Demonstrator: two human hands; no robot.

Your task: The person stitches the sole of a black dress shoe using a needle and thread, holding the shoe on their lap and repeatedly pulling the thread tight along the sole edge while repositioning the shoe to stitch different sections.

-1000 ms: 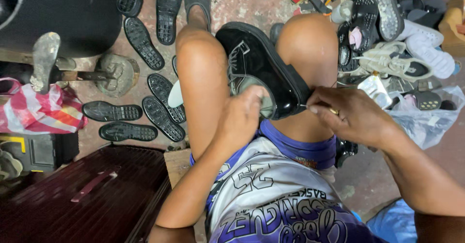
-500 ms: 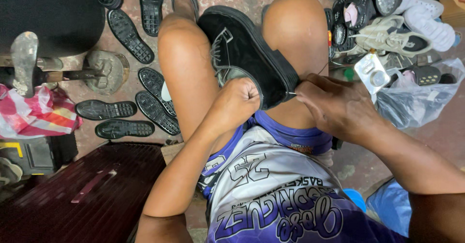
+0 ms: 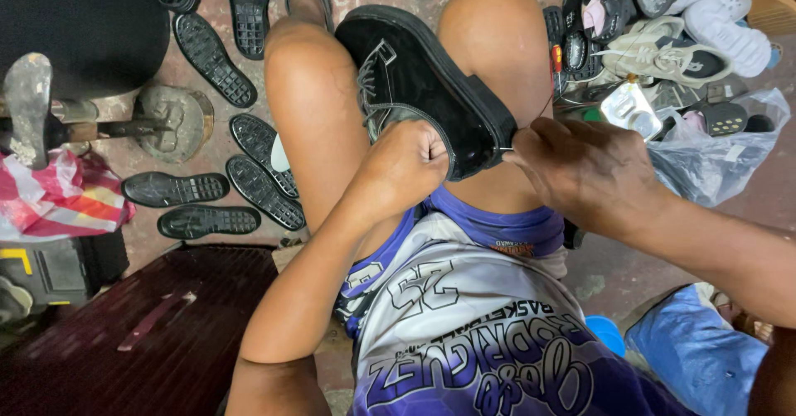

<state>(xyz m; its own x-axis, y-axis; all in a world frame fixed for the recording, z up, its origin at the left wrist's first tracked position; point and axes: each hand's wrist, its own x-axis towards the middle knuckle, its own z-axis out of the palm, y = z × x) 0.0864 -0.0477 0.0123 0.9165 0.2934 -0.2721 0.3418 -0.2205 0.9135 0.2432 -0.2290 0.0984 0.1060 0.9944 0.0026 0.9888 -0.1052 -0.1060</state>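
A black suede shoe with a thick black sole lies wedged between my two bare knees, heel toward me. My left hand is closed inside the shoe's opening at the heel. My right hand pinches a thin needle at the sole's heel edge, and a fine thread runs up from it toward my right knee. What the left hand holds inside the shoe is hidden.
Several loose black rubber soles lie on the floor at left beside a metal shoe last stand. A pile of sneakers and a clear plastic bag sit at right. A dark red case is at lower left.
The view has shifted, so the shoe and knees sit higher and more central. My right hand has moved close against the heel edge with the needle; my left hand stays in the shoe.
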